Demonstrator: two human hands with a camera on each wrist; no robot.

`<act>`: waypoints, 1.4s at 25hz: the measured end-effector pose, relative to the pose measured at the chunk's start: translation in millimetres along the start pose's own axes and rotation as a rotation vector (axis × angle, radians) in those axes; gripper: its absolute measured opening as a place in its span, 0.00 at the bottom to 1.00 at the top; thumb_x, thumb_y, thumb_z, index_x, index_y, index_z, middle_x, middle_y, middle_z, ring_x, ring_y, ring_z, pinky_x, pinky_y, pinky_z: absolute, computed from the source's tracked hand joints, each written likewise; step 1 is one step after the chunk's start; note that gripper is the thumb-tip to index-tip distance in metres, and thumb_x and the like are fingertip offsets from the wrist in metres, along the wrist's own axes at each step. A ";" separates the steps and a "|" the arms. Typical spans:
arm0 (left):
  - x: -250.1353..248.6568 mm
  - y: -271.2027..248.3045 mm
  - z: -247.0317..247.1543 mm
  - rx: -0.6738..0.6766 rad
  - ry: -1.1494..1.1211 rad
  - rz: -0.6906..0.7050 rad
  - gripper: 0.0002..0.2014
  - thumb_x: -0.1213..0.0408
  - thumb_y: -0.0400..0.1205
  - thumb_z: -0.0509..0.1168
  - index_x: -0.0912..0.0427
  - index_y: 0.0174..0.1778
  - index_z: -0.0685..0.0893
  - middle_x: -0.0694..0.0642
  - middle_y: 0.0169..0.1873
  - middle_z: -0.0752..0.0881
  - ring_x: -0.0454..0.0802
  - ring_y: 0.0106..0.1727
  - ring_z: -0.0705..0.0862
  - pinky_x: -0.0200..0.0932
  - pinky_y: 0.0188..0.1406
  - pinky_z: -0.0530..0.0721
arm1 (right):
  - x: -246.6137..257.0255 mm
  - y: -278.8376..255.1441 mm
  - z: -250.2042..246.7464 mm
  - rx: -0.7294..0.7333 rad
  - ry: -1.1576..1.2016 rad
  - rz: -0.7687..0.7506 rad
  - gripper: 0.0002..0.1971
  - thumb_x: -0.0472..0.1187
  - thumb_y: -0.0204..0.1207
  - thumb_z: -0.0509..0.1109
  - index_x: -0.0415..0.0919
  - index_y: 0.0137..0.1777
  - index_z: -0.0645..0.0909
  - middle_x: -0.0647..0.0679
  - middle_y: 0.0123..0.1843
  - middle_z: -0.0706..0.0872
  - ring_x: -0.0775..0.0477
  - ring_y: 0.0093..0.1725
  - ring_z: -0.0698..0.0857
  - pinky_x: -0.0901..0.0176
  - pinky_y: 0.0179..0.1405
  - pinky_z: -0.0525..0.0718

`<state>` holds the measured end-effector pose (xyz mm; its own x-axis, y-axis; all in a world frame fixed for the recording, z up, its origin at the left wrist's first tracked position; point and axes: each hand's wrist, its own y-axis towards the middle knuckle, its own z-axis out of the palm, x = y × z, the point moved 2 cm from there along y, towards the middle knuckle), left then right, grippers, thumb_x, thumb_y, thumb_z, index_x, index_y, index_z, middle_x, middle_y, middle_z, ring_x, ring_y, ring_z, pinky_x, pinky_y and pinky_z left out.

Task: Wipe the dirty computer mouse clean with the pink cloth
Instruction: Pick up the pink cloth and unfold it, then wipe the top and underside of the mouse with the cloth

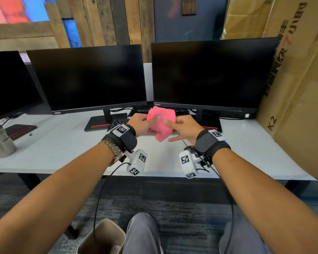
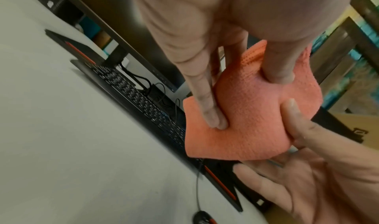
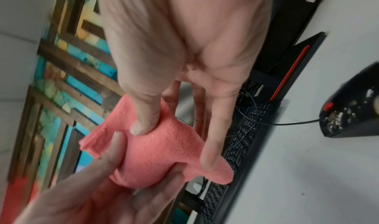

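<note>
Both hands hold a folded pink cloth [image 1: 162,120] in the air above the white desk [image 1: 62,147], in front of the two monitors. My left hand [image 1: 145,123] pinches its left side between thumb and fingers [image 2: 213,114]. My right hand [image 1: 182,129] grips the right side with its thumb on top, seen closer in the right wrist view [image 3: 176,144]. The black mouse [image 3: 352,107] with a red wheel lies on the desk to the right, speckled with pale crumbs; neither hand touches it. It also shows small in the left wrist view [image 2: 203,217]. The head view hides it behind my right wrist.
Two dark monitors [image 1: 88,77] [image 1: 213,74] stand at the back, with a black keyboard [image 1: 117,122] between their stands. A metal bottle [image 1: 0,142] sits at the left, a large cardboard box [image 1: 301,88] leans at the right, and a bin [image 1: 103,239] is under the desk edge.
</note>
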<state>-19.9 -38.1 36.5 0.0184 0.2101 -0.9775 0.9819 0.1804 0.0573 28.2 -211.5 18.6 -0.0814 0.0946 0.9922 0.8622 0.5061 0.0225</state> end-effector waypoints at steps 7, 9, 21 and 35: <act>-7.5 18.2 41.6 0.028 -0.239 0.053 0.20 0.64 0.76 0.74 0.78 0.56 0.84 0.71 0.57 0.87 0.65 0.60 0.87 0.62 0.58 0.87 | 3.4 -2.7 -46.1 0.127 0.149 0.069 0.20 0.38 0.82 0.73 0.32 0.73 0.83 0.37 0.66 0.90 0.39 0.63 0.90 0.38 0.68 0.88; -5.2 26.1 50.7 0.045 -0.215 0.049 0.20 0.67 0.73 0.77 0.81 0.52 0.85 0.72 0.55 0.88 0.65 0.59 0.88 0.63 0.58 0.86 | -0.2 -1.7 -57.7 0.136 0.137 0.031 0.17 0.31 0.80 0.74 0.28 0.69 0.84 0.38 0.62 0.91 0.42 0.59 0.92 0.46 0.61 0.92; 1.7 89.6 95.8 0.256 0.150 0.100 0.17 0.71 0.62 0.83 0.53 0.42 0.89 0.63 0.47 0.92 0.64 0.53 0.90 0.63 0.59 0.86 | -23.1 34.7 -129.4 -0.051 -0.420 -0.123 0.37 0.37 0.55 0.91 0.44 0.63 0.76 0.37 0.60 0.90 0.38 0.59 0.92 0.38 0.57 0.93; -4.2 80.1 120.3 0.322 0.396 0.112 0.14 0.70 0.66 0.81 0.67 0.44 0.87 0.64 0.40 0.91 0.52 0.37 0.90 0.52 0.43 0.91 | 0.4 19.2 -142.8 0.070 -0.726 -0.214 0.14 0.42 0.66 0.87 0.43 0.39 0.82 0.47 0.38 0.85 0.52 0.37 0.84 0.40 0.44 0.88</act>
<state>81.4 -140.2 20.9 0.1155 0.5695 -0.8139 0.9874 -0.1554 0.0313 116.1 -324.2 37.0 -0.5729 0.5166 0.6364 0.7588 0.6278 0.1735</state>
